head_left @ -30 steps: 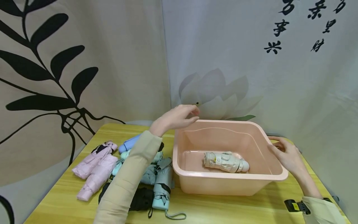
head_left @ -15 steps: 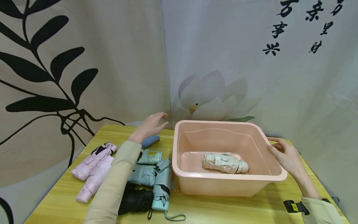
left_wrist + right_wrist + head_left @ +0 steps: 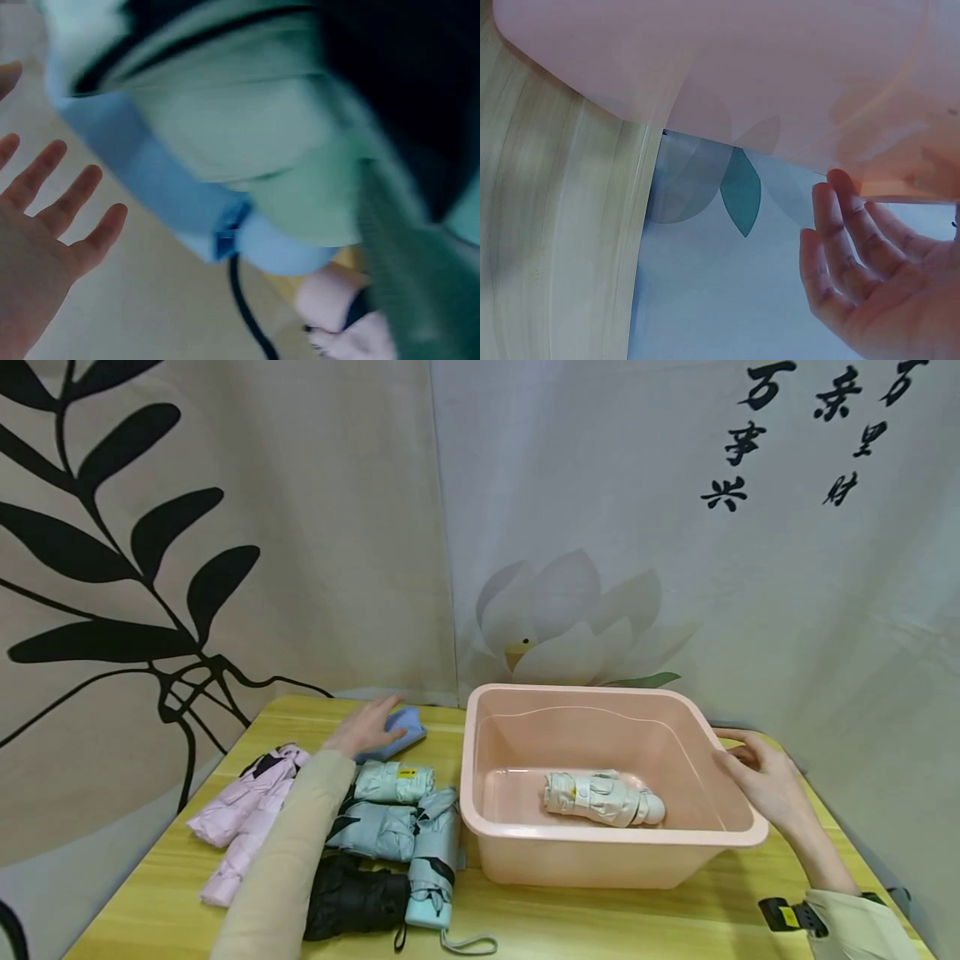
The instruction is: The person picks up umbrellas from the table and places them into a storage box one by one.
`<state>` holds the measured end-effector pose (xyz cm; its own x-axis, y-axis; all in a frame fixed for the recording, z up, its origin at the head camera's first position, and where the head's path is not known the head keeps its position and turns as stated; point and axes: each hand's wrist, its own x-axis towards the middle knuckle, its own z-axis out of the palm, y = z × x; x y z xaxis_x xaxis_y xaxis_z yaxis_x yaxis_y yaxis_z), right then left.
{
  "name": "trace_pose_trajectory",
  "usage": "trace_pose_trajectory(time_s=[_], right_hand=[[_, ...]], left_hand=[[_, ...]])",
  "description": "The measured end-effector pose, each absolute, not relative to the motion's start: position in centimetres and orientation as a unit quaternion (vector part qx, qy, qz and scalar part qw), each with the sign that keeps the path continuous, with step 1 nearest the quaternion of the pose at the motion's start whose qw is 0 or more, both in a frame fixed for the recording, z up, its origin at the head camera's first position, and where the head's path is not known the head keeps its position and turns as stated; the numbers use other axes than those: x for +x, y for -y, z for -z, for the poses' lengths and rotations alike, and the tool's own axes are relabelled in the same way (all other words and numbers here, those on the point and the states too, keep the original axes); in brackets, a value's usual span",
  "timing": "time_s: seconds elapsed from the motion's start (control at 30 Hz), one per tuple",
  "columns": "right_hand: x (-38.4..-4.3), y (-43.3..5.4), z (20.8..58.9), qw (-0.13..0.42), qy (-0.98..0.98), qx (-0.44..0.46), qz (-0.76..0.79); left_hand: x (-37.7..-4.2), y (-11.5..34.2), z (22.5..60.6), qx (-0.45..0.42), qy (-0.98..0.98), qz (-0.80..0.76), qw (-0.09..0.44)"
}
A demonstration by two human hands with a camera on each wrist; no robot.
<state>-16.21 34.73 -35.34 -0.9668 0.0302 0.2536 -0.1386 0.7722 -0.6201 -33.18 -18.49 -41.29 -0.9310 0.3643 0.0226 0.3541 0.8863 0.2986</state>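
My left hand point(image 3: 367, 731), fingers spread, reaches over the back of a folded blue umbrella point(image 3: 405, 731). In the left wrist view that hand point(image 3: 52, 225) stands open beside the blue umbrella point(image 3: 142, 150). A light-green folded umbrella point(image 3: 395, 782) lies just in front of it. At the right end of the pink plastic tub point(image 3: 615, 835) is my right hand point(image 3: 765, 777), thumb at the rim, loosely bent fingers along the outside wall. A pale folded umbrella point(image 3: 603, 797) lies inside the tub.
Nearer on the table point(image 3: 570, 927) are a grey-blue umbrella point(image 3: 378, 831), a black one point(image 3: 360, 897) and a pale-blue one point(image 3: 433, 868) with a wrist loop. Pink umbrellas point(image 3: 243, 802) lie at the left, partly behind the left sleeve. A printed curtain point(image 3: 337, 527) stands behind.
My left hand has moved from above the tub's back left corner leftward and down to the blue umbrella. The right hand stays at the tub's right rim.
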Motion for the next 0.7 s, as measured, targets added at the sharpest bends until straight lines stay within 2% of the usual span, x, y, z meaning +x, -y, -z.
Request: trace_pose_trajectory(time_s=[0.2, 0.7], right_hand=[[-16.2, -34.7, 35.4, 0.123, 0.932, 0.027, -0.339], [-16.1, -34.8, 35.3, 0.118, 0.933, 0.021, -0.339]], left_hand=[[-33.2, 19.4, 42.7, 0.163, -0.974, -0.15, 0.046], [-33.4, 20.2, 44.5, 0.163, -0.973, -0.152, 0.053]])
